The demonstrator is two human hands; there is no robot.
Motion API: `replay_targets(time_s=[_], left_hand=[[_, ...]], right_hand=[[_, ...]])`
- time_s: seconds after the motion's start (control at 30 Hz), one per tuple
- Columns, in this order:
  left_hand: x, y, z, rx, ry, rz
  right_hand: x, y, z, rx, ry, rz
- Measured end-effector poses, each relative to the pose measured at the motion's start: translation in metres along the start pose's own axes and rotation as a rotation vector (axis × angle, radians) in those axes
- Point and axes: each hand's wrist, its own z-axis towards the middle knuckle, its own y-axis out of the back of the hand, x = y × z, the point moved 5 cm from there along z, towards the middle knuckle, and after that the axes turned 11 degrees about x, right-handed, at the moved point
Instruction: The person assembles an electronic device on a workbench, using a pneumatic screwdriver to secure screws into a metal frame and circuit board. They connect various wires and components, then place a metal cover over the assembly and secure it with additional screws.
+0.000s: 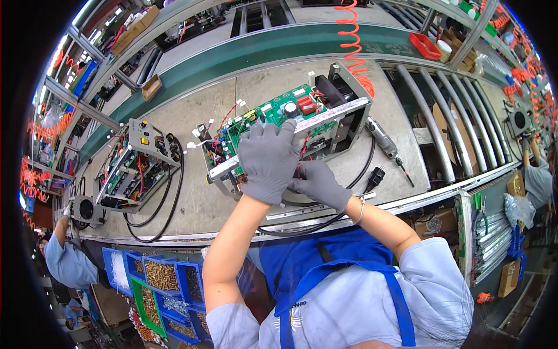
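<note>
An open metal chassis (332, 118) lies on the workbench in front of me, with a green circuit board (278, 106), wires and a black fan housing (339, 91) in it. My left hand (268, 156), in a grey glove, is closed over the chassis's near top rail, its fingertips hidden behind the rail. Lower and to the right, my right hand (321, 185), also gloved, reaches against the near side beside red wires. Its fingers are bent together, and what they pinch, if anything, is hidden by the left hand. A black power cord (302, 234) loops below both hands.
A power screwdriver (383, 139) and a black plug (375, 178) lie right of the chassis. Another open unit (136, 168) stands left. Metal rollers (442, 125) flank the bench. Blue screw bins (163, 274) sit lower left. An orange coiled hose (350, 43) hangs behind. Co-workers stand at both sides.
</note>
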Motion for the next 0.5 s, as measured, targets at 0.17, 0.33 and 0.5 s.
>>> replay_targets(time_s=[0.17,0.33,0.5], left_hand=[[0.003,-0.002,-0.002,-0.027,0.012,0.016],[0.007,-0.002,-0.007,-0.129,-0.004,-0.051],[0.001,0.016,-0.031,-0.385,0.067,-0.121]], right_hand=[[0.041,0.037,-0.026,-0.161,0.146,-0.613],[0.122,0.104,-0.029,-0.468,0.581,-0.312],[0.11,0.098,0.032,-0.225,0.68,-0.355]])
